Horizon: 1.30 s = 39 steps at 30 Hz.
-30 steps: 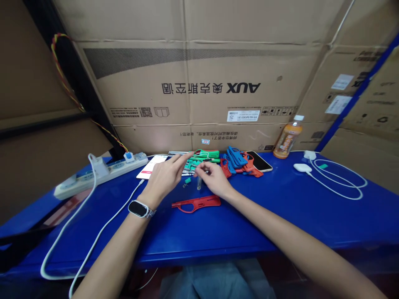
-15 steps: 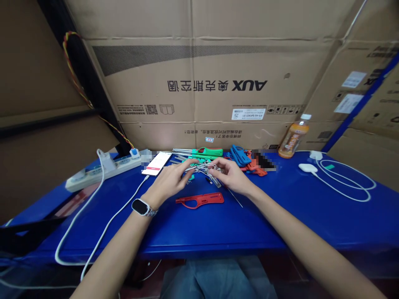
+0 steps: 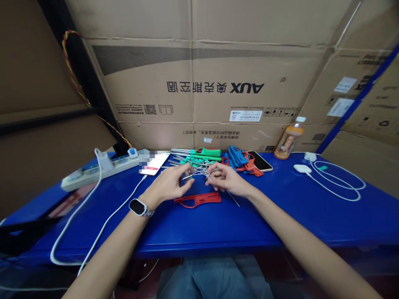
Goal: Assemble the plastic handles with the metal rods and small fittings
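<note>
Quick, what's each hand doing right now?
Left hand: curled, holding a small silvery piece.
Right hand: closed on thin white wires.

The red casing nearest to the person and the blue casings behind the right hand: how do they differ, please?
The red casing lies singly, while the blue casings are heaped together. The red casing lies nearer to the person; the blue casings lie farther back, toward the cardboard. Both are on the blue table.
</note>
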Each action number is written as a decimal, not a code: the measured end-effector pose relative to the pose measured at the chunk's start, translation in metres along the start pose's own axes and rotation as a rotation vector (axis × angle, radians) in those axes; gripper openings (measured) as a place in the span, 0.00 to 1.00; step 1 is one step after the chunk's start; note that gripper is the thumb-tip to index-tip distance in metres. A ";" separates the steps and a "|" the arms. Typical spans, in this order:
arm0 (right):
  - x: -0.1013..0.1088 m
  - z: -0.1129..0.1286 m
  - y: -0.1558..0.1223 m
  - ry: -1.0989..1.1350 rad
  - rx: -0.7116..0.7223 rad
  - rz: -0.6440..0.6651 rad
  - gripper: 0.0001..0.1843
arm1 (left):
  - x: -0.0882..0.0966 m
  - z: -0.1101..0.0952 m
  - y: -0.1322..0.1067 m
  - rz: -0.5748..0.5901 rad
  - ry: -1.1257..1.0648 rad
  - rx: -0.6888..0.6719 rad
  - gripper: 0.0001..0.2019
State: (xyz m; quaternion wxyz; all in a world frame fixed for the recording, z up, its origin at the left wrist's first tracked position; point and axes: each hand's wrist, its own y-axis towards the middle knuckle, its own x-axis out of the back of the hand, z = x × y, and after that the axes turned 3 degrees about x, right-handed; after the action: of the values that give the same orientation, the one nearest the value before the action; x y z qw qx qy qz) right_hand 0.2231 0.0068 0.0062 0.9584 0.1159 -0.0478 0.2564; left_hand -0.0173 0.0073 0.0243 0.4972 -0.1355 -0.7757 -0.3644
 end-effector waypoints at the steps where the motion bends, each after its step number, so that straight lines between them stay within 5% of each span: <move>1: -0.001 -0.002 0.001 0.009 0.001 0.004 0.23 | -0.001 0.000 0.000 -0.004 0.007 -0.003 0.11; 8: -0.006 -0.004 0.003 0.028 -0.017 0.001 0.25 | -0.004 -0.011 0.003 -0.161 0.081 -0.235 0.12; 12: -0.011 -0.002 0.002 0.015 -0.018 -0.003 0.25 | -0.006 -0.017 0.004 -0.100 0.088 -0.335 0.08; 21: -0.011 -0.005 0.005 -0.111 0.056 0.068 0.12 | -0.008 -0.009 -0.007 0.050 -0.102 -0.244 0.11; 29: -0.017 -0.016 0.012 -0.725 0.293 0.046 0.19 | -0.014 -0.012 -0.026 0.166 -0.119 -0.141 0.10; 39: -0.020 0.002 -0.028 -0.915 0.394 0.081 0.11 | -0.022 -0.017 -0.038 0.144 -0.074 -0.151 0.11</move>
State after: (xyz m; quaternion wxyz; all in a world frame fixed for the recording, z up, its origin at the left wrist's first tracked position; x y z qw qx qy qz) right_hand 0.2202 -0.0268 -0.0003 0.7883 0.3935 -0.4185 0.2202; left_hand -0.0172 -0.0273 -0.0074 0.4816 -0.2410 -0.7522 -0.3798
